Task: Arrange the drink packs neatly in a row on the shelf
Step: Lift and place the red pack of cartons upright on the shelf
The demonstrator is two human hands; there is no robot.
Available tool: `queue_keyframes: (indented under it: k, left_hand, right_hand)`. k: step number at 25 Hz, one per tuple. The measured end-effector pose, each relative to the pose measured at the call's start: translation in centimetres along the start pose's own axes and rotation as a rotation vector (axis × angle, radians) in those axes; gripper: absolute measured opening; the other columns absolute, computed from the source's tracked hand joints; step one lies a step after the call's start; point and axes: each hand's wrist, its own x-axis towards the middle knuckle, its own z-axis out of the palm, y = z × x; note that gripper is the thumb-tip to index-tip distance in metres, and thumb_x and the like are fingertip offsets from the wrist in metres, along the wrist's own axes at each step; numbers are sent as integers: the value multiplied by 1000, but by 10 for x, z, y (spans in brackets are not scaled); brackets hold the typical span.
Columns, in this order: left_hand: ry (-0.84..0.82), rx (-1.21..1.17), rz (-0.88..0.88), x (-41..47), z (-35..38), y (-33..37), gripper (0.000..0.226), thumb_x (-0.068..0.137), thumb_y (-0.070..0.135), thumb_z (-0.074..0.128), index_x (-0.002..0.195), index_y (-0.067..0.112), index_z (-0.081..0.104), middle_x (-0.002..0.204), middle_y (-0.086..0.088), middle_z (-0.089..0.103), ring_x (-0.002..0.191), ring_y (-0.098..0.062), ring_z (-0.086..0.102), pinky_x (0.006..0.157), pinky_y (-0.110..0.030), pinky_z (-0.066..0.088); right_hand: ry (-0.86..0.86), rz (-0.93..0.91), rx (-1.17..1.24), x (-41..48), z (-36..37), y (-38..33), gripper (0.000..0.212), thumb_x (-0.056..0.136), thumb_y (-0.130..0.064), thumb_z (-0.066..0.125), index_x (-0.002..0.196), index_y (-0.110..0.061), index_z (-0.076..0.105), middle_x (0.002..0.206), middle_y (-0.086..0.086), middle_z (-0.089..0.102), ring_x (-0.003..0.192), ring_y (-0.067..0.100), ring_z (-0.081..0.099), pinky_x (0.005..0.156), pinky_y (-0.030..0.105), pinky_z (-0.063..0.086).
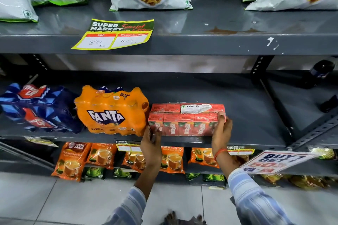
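Grey steel shelf (237,107), scuffed. Left hand (150,144) and right hand (220,133) clasp the juice pack (184,120); Fanta pack (111,111) apparently touching left of grip.

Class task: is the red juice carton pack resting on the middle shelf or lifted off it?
Resting on it. The red juice carton pack sits flat at the shelf's front edge, left hand and right hand gripping its ends.

L→R on shelf (247,113): Thums Up pack (39,108), Fanta pack (111,110), juice-carton pack (186,119) (touching).

You wear a shirt with blue and white stripes; both sleeves (256,197) reach the forearms. An orange thread bracelet (220,152) circles your right wrist.
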Motion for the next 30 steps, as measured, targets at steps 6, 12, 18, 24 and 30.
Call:
queue_keyframes:
  k: [6,12,18,24,30]
  left_hand:
    - [7,0,33,1,-9,-1,33,85,17,64,114,1,63,112,-15,70,103,-26,65,80,-24,48]
    - [-17,49,82,8,-14,-2,33,84,19,67,109,-1,65,110,-16,71,99,-29,67,78,-27,48]
    - [-83,99,160,3,-4,-2,35,85,22,65,114,3,64,108,-15,72,96,-28,67,79,-30,51]
    - [-88,113,198,-19,17,4,37,84,21,65,117,5,64,108,-13,73,96,-22,68,75,-24,50]
    - [-123,141,205,-25,31,5,31,84,20,66,112,5,67,105,-12,74,97,-23,69,71,-20,49]
  right_hand:
    - [-9,18,7,-5,-1,-2,32,89,-54,42,107,-29,50,121,5,58,98,12,58,75,23,44]
    - [-11,12,0,-7,-6,-5,28,91,-49,45,103,-25,53,112,3,61,93,6,60,70,18,43]
    - [28,15,17,-8,-23,-3,28,92,-48,44,108,-26,51,105,-5,61,92,1,59,71,17,44]
    - [36,10,18,6,-53,-6,32,92,-47,45,106,-20,53,94,-14,61,78,-10,62,64,11,47]
    - [62,8,57,14,-66,-7,29,93,-45,44,103,-20,55,95,-8,62,82,-5,60,61,7,46]
